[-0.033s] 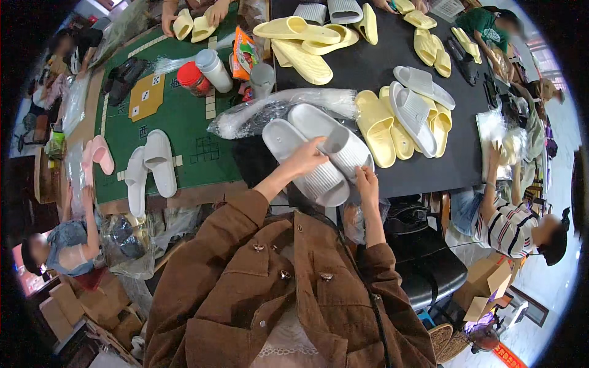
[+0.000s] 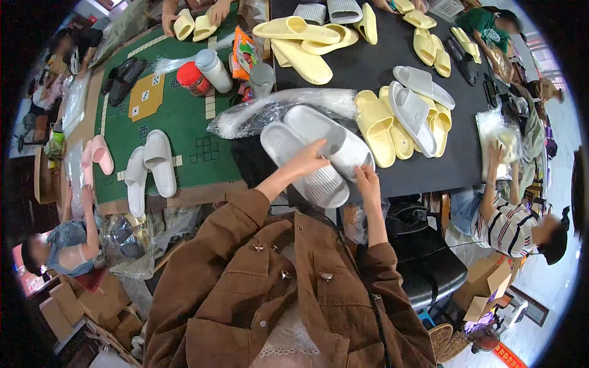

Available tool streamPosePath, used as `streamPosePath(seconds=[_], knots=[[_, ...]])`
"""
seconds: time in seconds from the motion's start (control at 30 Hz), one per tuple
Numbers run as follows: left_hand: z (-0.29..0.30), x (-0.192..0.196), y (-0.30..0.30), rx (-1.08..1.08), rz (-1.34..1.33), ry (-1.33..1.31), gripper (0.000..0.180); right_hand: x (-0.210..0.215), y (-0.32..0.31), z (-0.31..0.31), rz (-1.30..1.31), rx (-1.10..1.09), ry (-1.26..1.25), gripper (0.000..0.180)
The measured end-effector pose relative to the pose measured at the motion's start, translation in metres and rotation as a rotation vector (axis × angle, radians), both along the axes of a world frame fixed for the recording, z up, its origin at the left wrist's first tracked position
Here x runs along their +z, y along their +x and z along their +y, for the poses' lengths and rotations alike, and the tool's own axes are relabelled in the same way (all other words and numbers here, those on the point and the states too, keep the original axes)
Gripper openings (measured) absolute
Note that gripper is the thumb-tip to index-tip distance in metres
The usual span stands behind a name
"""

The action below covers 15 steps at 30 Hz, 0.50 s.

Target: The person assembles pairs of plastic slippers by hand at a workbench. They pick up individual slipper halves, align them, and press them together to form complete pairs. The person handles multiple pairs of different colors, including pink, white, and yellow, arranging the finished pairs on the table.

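A long black surface [image 2: 392, 55] fills the upper right, joined on its left by a green game mat [image 2: 178, 116]. Yellow slippers [image 2: 392, 126] lie in a heap right of centre, with two grey ones on top, and more yellow pairs sit further up. A crumpled clear plastic bag [image 2: 276, 110] stretches across the seam between mat and black top. Just below it, at the near edge, lies a pair of grey slippers [image 2: 319, 153], side by side and overlapping. The left hand [image 2: 307, 161] rests on top of the pair, its grip loose with fingers spread across both. The right hand [image 2: 366, 181] pinches the heel edge of the right-side slipper in a narrow grip. A white pair [image 2: 150, 168] lies on the mat, well apart.
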<state>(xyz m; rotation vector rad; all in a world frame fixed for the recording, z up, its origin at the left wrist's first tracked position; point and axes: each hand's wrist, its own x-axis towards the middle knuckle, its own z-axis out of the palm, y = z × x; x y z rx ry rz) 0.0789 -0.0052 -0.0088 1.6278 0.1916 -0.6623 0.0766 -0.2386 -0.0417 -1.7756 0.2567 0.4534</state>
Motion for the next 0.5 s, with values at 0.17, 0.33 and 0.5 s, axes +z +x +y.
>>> streamPosePath(seconds=[0.17,0.33,0.5], knots=[[-0.033,-0.004,-0.049,0.3,0.411,-0.564,0.049,0.018,0.027,-0.019,-0.076,0.378,0.025,0.013],[-0.05,-0.006,-0.067,0.855,0.297,-0.947,0.023,0.096,0.047,-0.004,-0.347,-0.077,-0.056,0.024],[-0.046,-0.019,-0.042,0.999,0.314,-1.173,0.006,0.178,0.045,-0.007,-0.725,-0.47,0.166,0.024]])
